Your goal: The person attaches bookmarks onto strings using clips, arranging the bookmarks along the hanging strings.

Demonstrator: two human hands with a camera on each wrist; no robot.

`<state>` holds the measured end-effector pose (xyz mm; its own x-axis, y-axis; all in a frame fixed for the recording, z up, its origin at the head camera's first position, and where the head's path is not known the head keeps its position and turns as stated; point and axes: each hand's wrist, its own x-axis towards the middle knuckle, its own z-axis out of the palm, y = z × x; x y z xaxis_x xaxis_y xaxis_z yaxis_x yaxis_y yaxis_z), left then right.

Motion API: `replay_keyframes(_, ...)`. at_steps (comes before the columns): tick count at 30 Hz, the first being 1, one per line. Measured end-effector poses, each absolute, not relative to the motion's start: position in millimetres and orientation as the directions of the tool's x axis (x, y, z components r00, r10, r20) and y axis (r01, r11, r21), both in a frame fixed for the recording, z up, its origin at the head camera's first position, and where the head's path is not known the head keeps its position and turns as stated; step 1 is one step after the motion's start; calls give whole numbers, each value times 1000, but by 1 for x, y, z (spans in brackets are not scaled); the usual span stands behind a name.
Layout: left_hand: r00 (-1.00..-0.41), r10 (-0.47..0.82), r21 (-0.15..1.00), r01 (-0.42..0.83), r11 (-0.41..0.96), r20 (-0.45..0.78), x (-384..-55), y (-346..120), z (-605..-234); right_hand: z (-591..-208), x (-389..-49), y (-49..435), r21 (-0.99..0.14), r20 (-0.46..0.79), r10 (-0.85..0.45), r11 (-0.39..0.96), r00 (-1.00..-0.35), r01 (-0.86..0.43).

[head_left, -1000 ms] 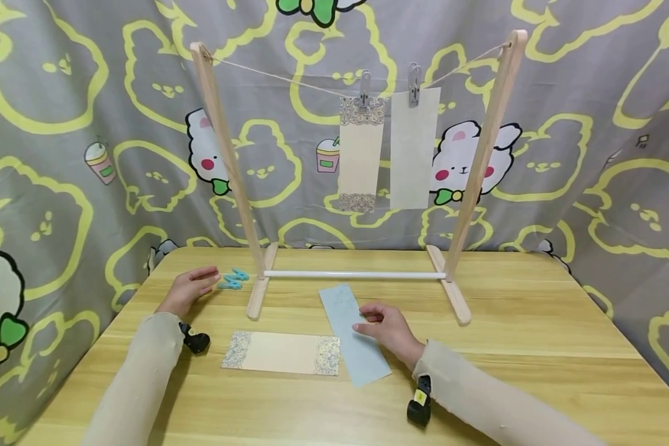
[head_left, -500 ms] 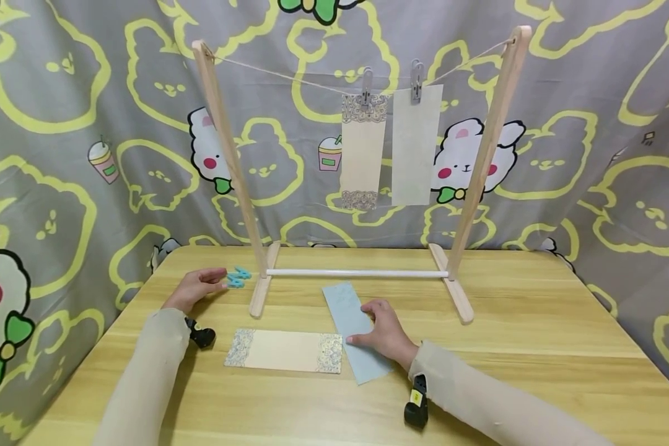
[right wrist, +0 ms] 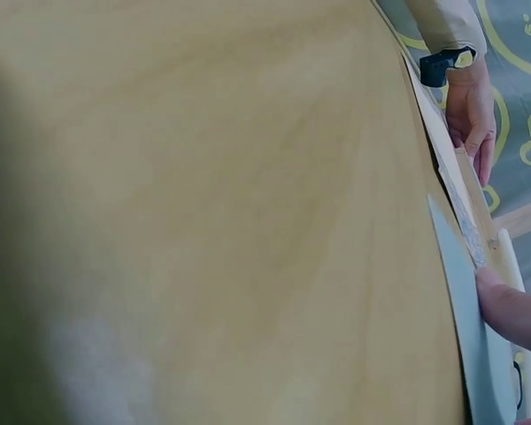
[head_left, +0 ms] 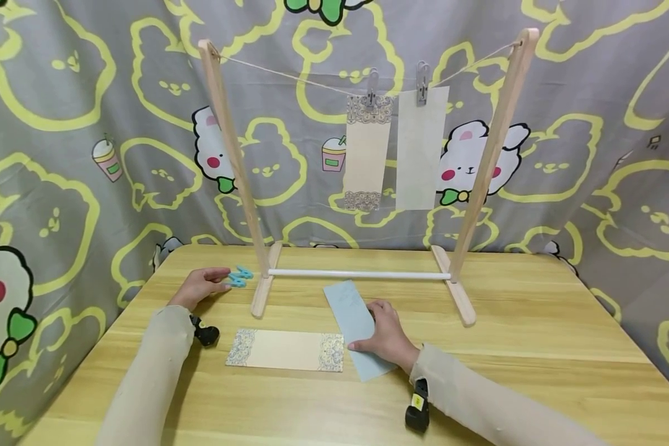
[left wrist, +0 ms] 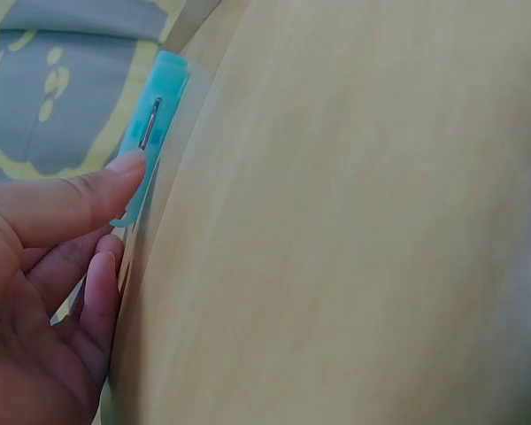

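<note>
Two turquoise clothespins (head_left: 241, 272) lie by the left foot of the wooden stand. My left hand (head_left: 201, 287) is at their near end; in the left wrist view the thumb overlaps one clothespin (left wrist: 159, 102), with curled fingers at its lower end. My right hand (head_left: 387, 334) spans a pale blue paper strip (head_left: 347, 306), thumb at its left edge and fingers at its right edge. The strip (right wrist: 465, 305) bows slightly under the thumb in the right wrist view. Left of it lies a cream paper strip (head_left: 284, 350) with patterned ends.
The wooden stand (head_left: 234, 148) carries a sagging string (head_left: 290, 75). Two grey clothespins (head_left: 422, 87) hold a patterned cream strip (head_left: 367, 155) and a plain pale strip (head_left: 420, 155) on it. A white rod (head_left: 357, 274) joins the feet, and a cartoon curtain (head_left: 161, 93) hangs behind.
My left hand has moved right, up to the turquoise clothespins. My right hand has slid down and across the blue strip, its thumb now at the left edge.
</note>
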<state>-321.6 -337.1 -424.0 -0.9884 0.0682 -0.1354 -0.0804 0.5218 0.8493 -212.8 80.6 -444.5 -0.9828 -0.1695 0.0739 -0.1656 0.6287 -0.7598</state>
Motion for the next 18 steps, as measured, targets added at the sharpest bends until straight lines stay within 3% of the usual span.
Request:
replay_keyframes(9,-994,45,834,-62,548,-103,-320,-336,-426,-435,-219,81,-720,49,-213,670,-976,-182)
replay_keyframes(18,-997,46,829,-21,559,-56,-318,-337,-431,-426,-240,100,-766,-31,-308,618,-951,-175)
